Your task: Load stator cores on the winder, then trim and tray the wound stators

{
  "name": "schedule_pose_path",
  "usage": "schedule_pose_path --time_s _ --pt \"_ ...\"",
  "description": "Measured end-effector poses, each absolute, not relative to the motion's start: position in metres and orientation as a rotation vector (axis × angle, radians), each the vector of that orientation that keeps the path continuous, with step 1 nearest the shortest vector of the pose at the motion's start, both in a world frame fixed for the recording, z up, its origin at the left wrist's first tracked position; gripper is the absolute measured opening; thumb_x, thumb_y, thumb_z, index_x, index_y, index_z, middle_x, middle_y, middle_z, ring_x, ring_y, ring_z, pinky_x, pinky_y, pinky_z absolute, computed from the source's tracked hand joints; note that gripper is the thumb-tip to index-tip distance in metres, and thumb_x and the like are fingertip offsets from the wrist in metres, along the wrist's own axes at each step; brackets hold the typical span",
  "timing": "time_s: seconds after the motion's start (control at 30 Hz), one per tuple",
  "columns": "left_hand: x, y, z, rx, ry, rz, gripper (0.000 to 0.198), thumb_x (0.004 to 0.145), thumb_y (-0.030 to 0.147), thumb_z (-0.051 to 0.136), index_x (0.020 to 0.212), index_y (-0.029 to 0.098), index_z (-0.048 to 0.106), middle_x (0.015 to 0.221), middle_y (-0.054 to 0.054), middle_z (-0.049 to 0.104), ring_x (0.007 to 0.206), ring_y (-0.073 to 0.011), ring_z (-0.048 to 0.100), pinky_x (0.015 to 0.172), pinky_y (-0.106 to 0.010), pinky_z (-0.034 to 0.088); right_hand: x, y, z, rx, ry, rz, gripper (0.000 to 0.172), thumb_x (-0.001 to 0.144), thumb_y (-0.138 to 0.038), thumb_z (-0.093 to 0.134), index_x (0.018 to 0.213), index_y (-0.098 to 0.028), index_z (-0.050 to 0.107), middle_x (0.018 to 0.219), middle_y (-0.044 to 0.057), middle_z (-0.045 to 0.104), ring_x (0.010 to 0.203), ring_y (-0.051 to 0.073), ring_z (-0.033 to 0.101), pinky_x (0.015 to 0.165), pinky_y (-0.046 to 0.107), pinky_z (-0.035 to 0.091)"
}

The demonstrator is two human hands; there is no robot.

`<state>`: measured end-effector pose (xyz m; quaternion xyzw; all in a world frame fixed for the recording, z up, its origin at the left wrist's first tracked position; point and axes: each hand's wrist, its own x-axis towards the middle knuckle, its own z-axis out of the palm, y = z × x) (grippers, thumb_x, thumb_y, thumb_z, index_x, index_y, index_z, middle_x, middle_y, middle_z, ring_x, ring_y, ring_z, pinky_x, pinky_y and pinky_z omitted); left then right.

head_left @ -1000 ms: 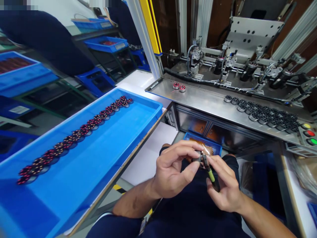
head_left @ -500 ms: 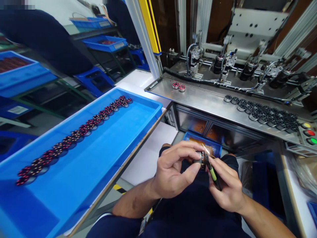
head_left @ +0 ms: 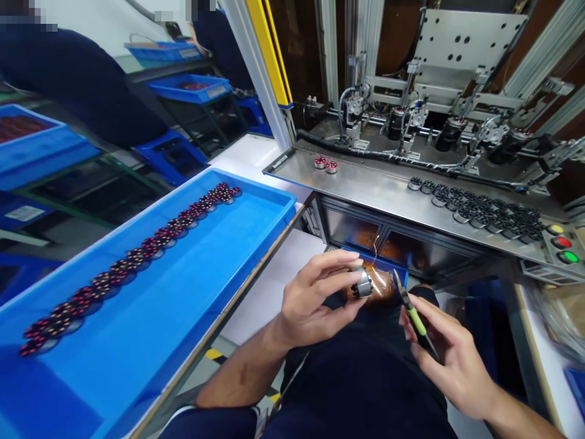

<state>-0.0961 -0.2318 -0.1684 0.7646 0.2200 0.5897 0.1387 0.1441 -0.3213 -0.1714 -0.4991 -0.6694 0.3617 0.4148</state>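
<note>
Between the fingertips and thumb of my left hand (head_left: 320, 299) is a motor stator (head_left: 362, 285), a silver ring with black teeth along its edge, tilted on its side. A thin copper wire (head_left: 376, 245) rises just above it; whether it is attached I cannot tell. My right hand (head_left: 457, 360) is wrapped round a pair of cutting pliers (head_left: 417, 320) with green and black handles. The jaws point up and left, apart from the stator. Below the hands, a blue bin (head_left: 401, 268) with a clear plastic-covered brown inside sits by my lap, partly hidden.
A long blue tray (head_left: 183, 292) at left carries a row of red-and-black wound stators (head_left: 137, 259). On the metal ledge (head_left: 365, 189) stand two red stators (head_left: 325, 164) and many black ones (head_left: 493, 210). Behind is a winding machine (head_left: 452, 125); buttons (head_left: 563, 242) are at right. Co-workers sit at left.
My right hand has drawn the pliers away from the stator, down and to the right. My left hand still holds the stator, now turned so its silver side shows. The copper wire has come into view.
</note>
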Motion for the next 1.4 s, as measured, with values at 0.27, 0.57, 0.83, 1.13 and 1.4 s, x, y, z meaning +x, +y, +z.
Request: schedule_pose_path --time_s 0.27,0.57,0.83,1.13,1.4 --pt "-0.1 -0.235 -0.166 2.316 0.624 1.595 0.039 0.079 0.0 0.076 0.112 0.017 0.067 0.122 -0.011 0.07 0.111 -0.0211 0.073 0.092 -0.031 0.066 0.147 -0.336 -0.146 -1.141 -1.707 1.115 0.088 0.075 0.006 0.054 0.147 -0.044 0.051 0.111 0.003 0.076 0.093 0.016 0.078 0.091 0.027 0.06" --pt "-0.098 -0.235 -0.158 2.338 0.579 1.658 0.056 0.079 -0.004 0.072 0.128 0.019 0.058 0.112 -0.009 0.076 0.109 -0.0218 0.074 0.093 -0.037 0.066 0.142 -0.336 -0.147 -1.047 -1.681 1.223 0.089 0.077 0.006 0.053 0.149 -0.046 0.047 0.119 0.004 0.075 0.105 0.018 0.076 0.098 0.033 0.057" --pt "-0.101 -0.235 -0.159 2.305 0.52 1.639 0.06 0.075 -0.009 0.073 0.129 0.012 0.057 0.109 -0.014 0.078 0.11 -0.0234 0.074 0.095 -0.038 0.065 0.132 -0.329 -0.138 -1.029 -1.62 1.26 0.092 0.072 0.009 0.051 0.145 -0.048 0.052 0.109 0.001 0.076 0.094 0.014 0.076 0.091 0.028 0.06" --pt "-0.101 -0.235 -0.163 2.221 0.514 1.653 0.072 0.073 -0.009 0.074 0.138 0.017 0.055 0.113 -0.013 0.078 0.109 -0.0236 0.075 0.094 -0.039 0.065 0.125 -0.323 -0.136 -1.077 -1.52 1.346 0.084 0.073 0.006 0.054 0.138 -0.046 0.061 0.095 0.0 0.075 0.075 0.011 0.07 0.073 0.022 0.061" --pt "-0.1 -0.235 -0.167 2.193 0.528 1.677 0.073 0.073 -0.007 0.075 0.138 0.017 0.055 0.113 -0.012 0.078 0.108 -0.0241 0.075 0.095 -0.039 0.065 0.124 -0.324 -0.139 -1.187 -1.481 1.259 0.062 0.078 -0.003 0.065 0.134 -0.029 0.068 0.084 0.003 0.073 0.066 0.012 0.067 0.063 0.018 0.058"
